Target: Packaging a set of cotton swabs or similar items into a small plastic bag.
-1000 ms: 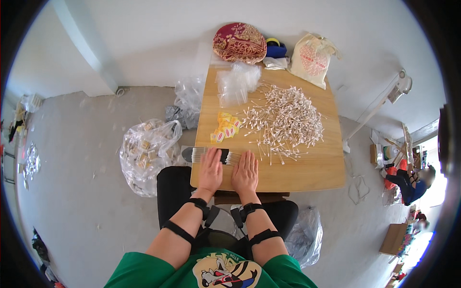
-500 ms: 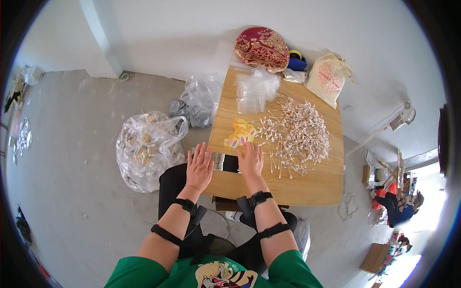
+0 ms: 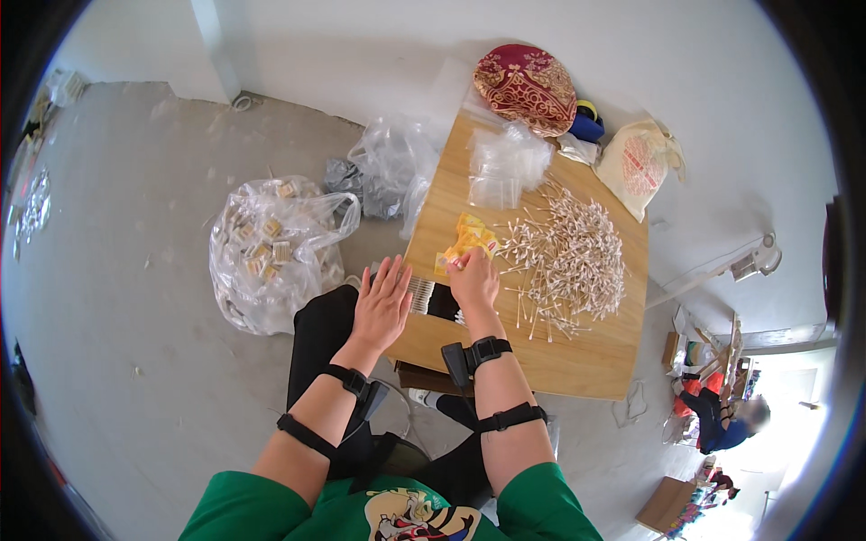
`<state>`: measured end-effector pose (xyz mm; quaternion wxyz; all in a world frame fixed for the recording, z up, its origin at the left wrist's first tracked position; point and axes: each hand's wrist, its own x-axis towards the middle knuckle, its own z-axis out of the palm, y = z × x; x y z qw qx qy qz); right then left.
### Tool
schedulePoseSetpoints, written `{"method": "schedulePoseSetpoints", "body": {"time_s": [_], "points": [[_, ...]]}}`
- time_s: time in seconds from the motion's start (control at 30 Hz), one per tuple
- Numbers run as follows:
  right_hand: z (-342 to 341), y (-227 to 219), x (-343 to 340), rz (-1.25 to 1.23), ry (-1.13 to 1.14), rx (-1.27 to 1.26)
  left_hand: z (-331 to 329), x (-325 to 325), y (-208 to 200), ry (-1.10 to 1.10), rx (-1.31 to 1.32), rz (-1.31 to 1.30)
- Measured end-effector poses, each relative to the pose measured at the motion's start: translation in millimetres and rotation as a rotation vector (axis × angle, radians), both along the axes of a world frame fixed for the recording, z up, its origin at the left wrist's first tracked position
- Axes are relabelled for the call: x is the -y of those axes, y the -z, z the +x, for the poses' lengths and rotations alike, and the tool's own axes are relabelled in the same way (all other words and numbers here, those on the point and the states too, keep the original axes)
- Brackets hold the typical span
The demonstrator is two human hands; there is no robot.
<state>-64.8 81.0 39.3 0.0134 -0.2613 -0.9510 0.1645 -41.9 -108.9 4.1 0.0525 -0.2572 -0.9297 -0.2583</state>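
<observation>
My left hand (image 3: 383,302) lies with fingers stretched out at the table's left edge, beside a neat row of cotton swabs (image 3: 420,296). A dark strip (image 3: 443,303) shows between that row and my right wrist, with a few more swab tips at its right end. My right hand (image 3: 475,281) has its fingers bent and pinched on a small yellow card at the near end of a loose stack of yellow cards (image 3: 471,234). The fingertips partly hide that card. To the right spreads a large heap of loose cotton swabs (image 3: 577,257).
Clear plastic sleeves (image 3: 501,171) lie farther back on the wooden table (image 3: 577,361). Behind them are a red patterned cushion (image 3: 525,88), a blue tape dispenser (image 3: 587,124) and a cream cloth bag (image 3: 639,167). A clear bag of small packs (image 3: 271,257) stands on the floor at left.
My right hand's fingers have gone from stretched out to pinched at the yellow cards. My left hand stays flat by the swab row. The whole view has tilted slightly.
</observation>
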Motion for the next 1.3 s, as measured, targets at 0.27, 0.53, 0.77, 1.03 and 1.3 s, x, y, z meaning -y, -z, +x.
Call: {"method": "schedulePoseSetpoints", "body": {"time_s": [0.27,0.53,0.77,1.03,1.3], "points": [[17,7,-1,-0.539,0.108,-0.255,0,-1,4,-0.018,-0.049,0.004],[50,4,27,-0.837,0.251,-0.185,0,-1,5,-0.022,-0.036,-0.006],[47,19,32,-0.514,0.036,-0.212,-1,-1,8,-0.01,-0.014,0.002],[35,8,54,-0.307,0.01,-0.149,-2,0,11,-0.003,0.016,0.011],[36,13,66,-0.253,0.02,-0.219,-2,-3,8,0.016,0.045,0.024]]}}
